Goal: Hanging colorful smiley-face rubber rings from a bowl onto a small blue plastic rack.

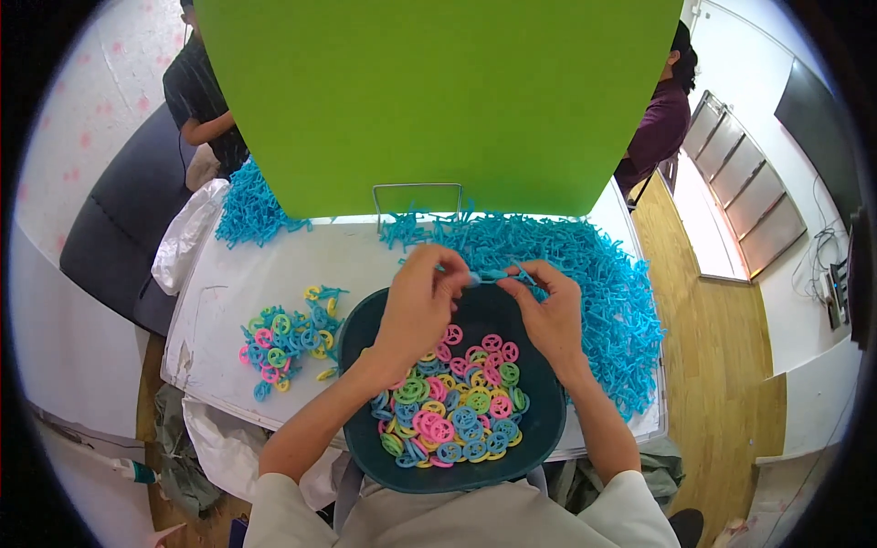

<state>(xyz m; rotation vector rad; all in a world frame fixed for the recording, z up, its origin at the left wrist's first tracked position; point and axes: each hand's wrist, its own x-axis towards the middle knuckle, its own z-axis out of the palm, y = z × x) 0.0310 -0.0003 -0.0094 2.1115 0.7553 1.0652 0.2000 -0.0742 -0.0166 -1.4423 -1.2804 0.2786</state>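
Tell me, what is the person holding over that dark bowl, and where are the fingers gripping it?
A thin blue plastic piece, pinched between both hands: the left hand grips its left end, the right hand its right end.

My white table (365, 256) carries blue plastic heaps (585, 274), a small finished pile (283, 342) (mixed colours), and a dark tray (539, 429).

A small workshop: heaps of blue plastic parts (585, 274) cover the white table (356, 256), and other people work on the far side.
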